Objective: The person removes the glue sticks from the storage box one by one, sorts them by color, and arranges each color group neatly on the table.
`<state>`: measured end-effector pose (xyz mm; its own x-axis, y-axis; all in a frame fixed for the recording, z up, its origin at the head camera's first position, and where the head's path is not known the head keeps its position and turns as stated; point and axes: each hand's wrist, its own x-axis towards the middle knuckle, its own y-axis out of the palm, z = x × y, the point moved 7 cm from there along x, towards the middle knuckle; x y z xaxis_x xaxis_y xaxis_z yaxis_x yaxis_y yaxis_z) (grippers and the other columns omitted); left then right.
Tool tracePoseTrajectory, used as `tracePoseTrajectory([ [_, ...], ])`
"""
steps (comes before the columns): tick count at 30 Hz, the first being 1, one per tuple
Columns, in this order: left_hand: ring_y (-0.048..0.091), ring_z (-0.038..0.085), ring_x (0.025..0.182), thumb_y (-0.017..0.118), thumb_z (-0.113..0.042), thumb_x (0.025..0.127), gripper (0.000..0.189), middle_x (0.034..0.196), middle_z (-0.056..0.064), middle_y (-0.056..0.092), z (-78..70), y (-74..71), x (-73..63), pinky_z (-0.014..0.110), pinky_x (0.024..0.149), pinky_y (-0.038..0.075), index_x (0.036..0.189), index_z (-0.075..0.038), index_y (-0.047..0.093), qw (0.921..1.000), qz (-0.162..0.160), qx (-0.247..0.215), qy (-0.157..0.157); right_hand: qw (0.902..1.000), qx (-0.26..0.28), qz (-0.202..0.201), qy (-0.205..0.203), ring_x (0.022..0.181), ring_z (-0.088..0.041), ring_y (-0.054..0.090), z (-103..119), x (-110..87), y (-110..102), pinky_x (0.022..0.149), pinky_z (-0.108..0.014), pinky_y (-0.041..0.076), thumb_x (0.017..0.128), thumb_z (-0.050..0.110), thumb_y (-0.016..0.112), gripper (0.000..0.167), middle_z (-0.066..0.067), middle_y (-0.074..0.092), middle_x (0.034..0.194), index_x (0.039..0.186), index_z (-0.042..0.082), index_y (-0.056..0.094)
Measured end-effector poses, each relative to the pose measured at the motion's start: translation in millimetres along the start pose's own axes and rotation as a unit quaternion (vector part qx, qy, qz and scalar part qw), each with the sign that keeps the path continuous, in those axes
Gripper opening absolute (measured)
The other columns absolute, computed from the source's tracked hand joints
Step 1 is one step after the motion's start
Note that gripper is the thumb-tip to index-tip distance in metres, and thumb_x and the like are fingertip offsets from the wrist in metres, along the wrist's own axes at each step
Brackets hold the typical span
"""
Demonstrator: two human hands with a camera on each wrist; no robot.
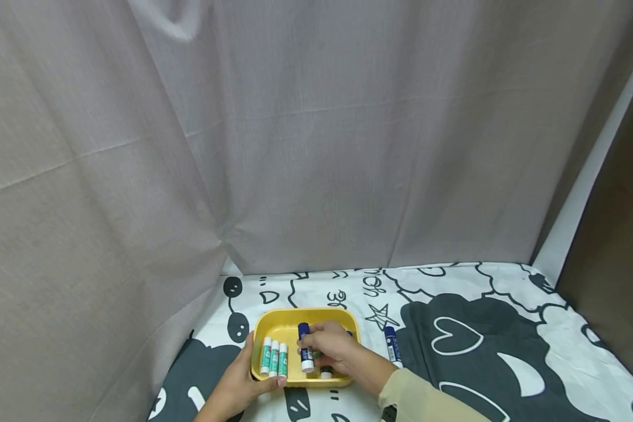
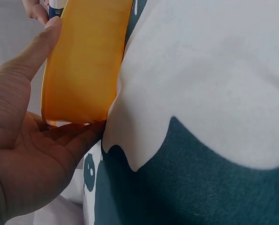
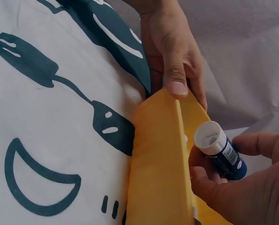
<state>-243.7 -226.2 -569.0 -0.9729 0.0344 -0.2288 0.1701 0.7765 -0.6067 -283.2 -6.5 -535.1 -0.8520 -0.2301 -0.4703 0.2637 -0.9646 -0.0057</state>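
Observation:
A yellow plastic tray (image 1: 282, 318) sits on the patterned cloth. My left hand (image 1: 240, 375) grips its near-left corner, the thumb on the front rim and the fingers along the side, as the left wrist view of the tray wall (image 2: 87, 61) confirms. Between right thumb and fingers, a blue glue stick (image 3: 227, 157) with a white base is pinched over the tray; the right hand (image 1: 334, 346) is above the tray's right half. Several green-and-white glue sticks (image 1: 274, 358) stand in a row at the tray's left. Another dark stick (image 1: 326, 372) is partly hidden beneath the right hand.
One more blue glue stick (image 1: 392, 344) lies on the black-and-white cloth (image 1: 564, 346), right of the tray. A grey curtain (image 1: 316, 146) hangs behind, and a brown panel (image 1: 617, 234) stands at the far right.

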Motion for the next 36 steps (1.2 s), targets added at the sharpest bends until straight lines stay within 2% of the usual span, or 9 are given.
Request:
tracePoseTrajectory([
  [7,0.044,0.05,0.158,0.101,-0.057,0.075,0.149,0.178,0.029,0.033,-1.9,-0.8,-1.3,0.071,0.127,0.036,0.178,-0.005,0.008,1.0,-0.001,0.007,0.0,0.9997,0.012,0.018,-0.013,0.106,-0.028,0.073,5,-7.2,-8,0.083,-0.038,0.068,0.095,0.006,0.08,0.068,-0.024,0.071,0.127,0.153,-0.014,0.051],
  [15,0.041,0.051,0.159,0.101,-0.056,0.075,0.148,0.178,0.03,0.031,-1.6,-0.7,-2.3,0.071,0.128,0.035,0.178,-0.004,0.008,0.9999,-0.001,0.009,0.004,0.9991,0.016,0.028,-0.028,0.103,-0.026,0.076,11,-19.6,-20,0.071,-0.03,0.064,0.095,0.007,0.079,0.067,-0.026,0.073,0.127,0.153,-0.014,0.051],
  [18,0.042,0.05,0.159,0.101,-0.056,0.075,0.148,0.178,0.029,0.031,-1.6,-1.1,-2.4,0.071,0.128,0.036,0.178,-0.004,0.008,0.9999,-0.002,0.011,0.006,0.9992,0.005,0.022,-0.034,0.103,-0.027,0.076,14,-23.2,-27,0.073,-0.032,0.064,0.095,0.008,0.08,0.068,-0.026,0.074,0.128,0.153,-0.013,0.052],
  [24,0.043,0.051,0.158,0.101,-0.057,0.075,0.149,0.179,0.029,0.03,-2.3,-0.4,-1.7,0.071,0.128,0.036,0.178,-0.004,0.008,0.9999,-0.004,0.016,0.002,0.9994,-0.008,0.003,-0.034,0.109,-0.03,0.072,16,-30.0,-44,0.085,-0.041,0.067,0.094,0.01,0.082,0.066,-0.025,0.07,0.134,0.15,-0.012,0.055],
  [31,0.041,0.05,0.159,0.101,-0.057,0.074,0.149,0.179,0.029,0.03,-4.0,-1.2,-2.5,0.07,0.129,0.035,0.178,-0.004,0.008,0.9998,-0.008,0.014,0.01,0.9994,-0.015,-0.019,-0.027,0.105,-0.027,0.074,11,-37.2,-67,0.078,-0.036,0.067,0.093,0.01,0.083,0.065,-0.023,0.074,0.129,0.149,-0.01,0.058],
  [36,0.042,0.05,0.16,0.102,-0.054,0.074,0.148,0.179,0.028,0.03,-4.1,-2.6,-4.2,0.07,0.129,0.035,0.178,-0.005,0.008,0.9997,-0.01,0.007,0.022,0.9992,-0.019,-0.029,-0.02,0.108,-0.03,0.076,7,-39.6,-84,0.083,-0.041,0.069,0.095,0.009,0.081,0.06,-0.023,0.074,0.132,0.148,-0.009,0.06],
])
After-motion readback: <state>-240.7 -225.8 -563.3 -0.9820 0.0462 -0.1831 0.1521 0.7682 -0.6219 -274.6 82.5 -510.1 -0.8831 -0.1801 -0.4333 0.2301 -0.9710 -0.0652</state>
